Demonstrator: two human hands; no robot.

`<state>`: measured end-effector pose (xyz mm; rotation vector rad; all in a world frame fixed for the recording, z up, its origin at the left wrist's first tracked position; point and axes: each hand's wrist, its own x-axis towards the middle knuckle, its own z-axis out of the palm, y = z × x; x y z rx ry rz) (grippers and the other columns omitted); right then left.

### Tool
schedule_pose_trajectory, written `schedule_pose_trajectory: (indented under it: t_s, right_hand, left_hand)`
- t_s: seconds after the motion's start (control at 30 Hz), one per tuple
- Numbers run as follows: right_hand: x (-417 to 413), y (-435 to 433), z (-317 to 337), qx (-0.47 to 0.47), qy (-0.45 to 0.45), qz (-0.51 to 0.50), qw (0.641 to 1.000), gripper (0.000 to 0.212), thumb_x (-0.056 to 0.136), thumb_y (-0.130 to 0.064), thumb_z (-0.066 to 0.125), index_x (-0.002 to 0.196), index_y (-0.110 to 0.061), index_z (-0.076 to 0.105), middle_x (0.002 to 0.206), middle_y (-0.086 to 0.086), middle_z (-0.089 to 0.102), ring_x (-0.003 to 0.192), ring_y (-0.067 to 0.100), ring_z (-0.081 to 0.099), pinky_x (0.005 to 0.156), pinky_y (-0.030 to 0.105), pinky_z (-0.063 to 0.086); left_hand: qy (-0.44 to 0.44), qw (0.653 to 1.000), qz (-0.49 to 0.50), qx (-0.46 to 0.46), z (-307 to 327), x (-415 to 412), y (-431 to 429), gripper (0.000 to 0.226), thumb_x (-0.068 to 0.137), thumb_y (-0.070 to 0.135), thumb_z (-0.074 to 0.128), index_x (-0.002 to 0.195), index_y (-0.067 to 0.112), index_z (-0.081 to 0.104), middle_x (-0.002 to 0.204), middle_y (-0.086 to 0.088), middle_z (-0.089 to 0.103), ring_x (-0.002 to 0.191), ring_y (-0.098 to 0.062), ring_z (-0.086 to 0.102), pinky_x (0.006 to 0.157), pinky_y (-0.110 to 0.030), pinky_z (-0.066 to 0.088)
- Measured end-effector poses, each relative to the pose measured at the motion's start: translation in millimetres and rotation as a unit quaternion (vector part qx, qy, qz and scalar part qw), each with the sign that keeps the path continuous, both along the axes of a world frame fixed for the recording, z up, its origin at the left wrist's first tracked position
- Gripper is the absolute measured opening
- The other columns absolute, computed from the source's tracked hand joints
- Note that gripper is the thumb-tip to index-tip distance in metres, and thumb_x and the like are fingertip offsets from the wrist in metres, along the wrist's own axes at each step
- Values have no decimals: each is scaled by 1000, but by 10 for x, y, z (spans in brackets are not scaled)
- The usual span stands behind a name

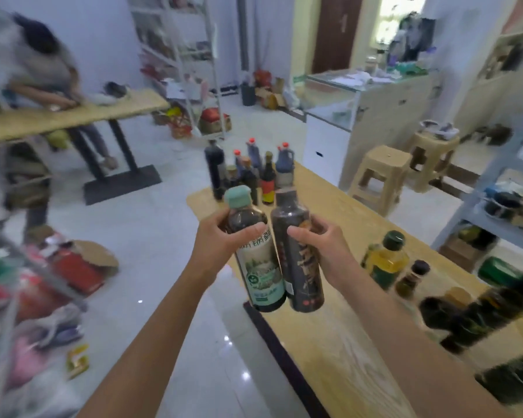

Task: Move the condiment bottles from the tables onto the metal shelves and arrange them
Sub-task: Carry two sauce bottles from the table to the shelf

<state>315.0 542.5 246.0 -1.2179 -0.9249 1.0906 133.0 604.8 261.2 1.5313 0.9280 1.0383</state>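
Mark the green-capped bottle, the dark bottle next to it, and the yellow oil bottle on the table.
green-capped bottle (261, 273), head view, on its pale label.
dark bottle (304, 276), head view, on its lower body.
yellow oil bottle (385, 262), head view, on its yellow body.

Only two arms are shown. The left forearm (163, 321) and the right forearm (405, 327) are seen bare along their whole visible length, from the lower edge of the frame to the wrists. The left hand (221, 236) and right hand (323, 242) are bare too; finer detail is blurred.
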Motion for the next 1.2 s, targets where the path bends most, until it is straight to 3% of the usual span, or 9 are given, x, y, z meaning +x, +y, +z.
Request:
schedule_pose_trajectory:
  t_s: [0.17,0.3,0.37,0.43,0.53,0.63,0.73,1.0,1.2]
  right_hand:
    - [-1033,628,464,55,-10,103,993,42,59,-22,83,97,-11,70,91,8,74,80,22,70,70,31,54]
    - [-2013,975,791,99,16,195,976,50,59,-28,79,102,-7,67,94,11,73,85,24,70,73,32,55]
    - [-2502,1122,911,121,29,237,964,52,61,-27,82,105,-3,66,98,15,71,86,28,69,76,35,56]
    - [-2971,1244,1013,134,42,273,952,51,61,-25,83,104,-3,66,98,16,71,85,29,68,77,36,56]
    - [-3630,1363,1142,148,70,325,931,41,62,-25,80,97,-6,68,92,13,71,82,28,67,78,41,55]
    - [-4208,1424,1263,163,98,373,908,44,58,-32,81,94,-9,69,92,13,71,84,30,67,82,46,54]
    - [-4683,1482,1410,180,129,417,881,37,65,-26,78,96,-8,67,87,8,72,78,25,68,75,39,56]
    - [-5576,1756,1832,208,192,507,814,25,74,-24,73,92,-8,67,85,9,71,76,26,68,72,39,56]
    - [-6267,1887,2127,211,245,583,746,29,73,-24,73,93,-5,66,83,11,71,72,25,67,68,36,56]
  left_hand:
    - [-14,993,99,65,472,-1095,211,19,74,6,75,90,16,69,78,10,73,70,-1,66,61,-13,49]
    - [-13,975,188,121,812,-2090,264,31,74,16,78,102,5,69,93,-5,73,80,-11,68,67,-19,52]
    - [-10,962,232,144,971,-2536,227,35,69,23,82,99,10,70,88,0,74,78,-10,68,67,-19,53]
    - [-9,946,278,167,1111,-2940,166,24,70,21,81,91,17,71,78,9,73,72,-3,67,63,-15,51]
    - [-8,916,346,205,1301,-3459,41,29,63,29,82,88,21,72,80,10,74,75,-5,67,66,-18,51]
    - [-14,882,412,227,1458,-3897,-82,28,65,20,83,90,16,71,80,10,74,76,-5,68,66,-18,51]
    - [-6,846,472,249,1612,-4208,-172,26,66,20,82,89,19,70,80,10,74,76,-5,68,66,-18,51]
    - [58,757,560,332,2050,-4696,-189,44,75,15,77,116,9,64,96,2,72,87,-10,68,74,-25,53]
    - [93,671,633,374,2204,-4920,-162,43,83,13,69,123,21,55,101,9,70,92,-5,65,78,-19,50]
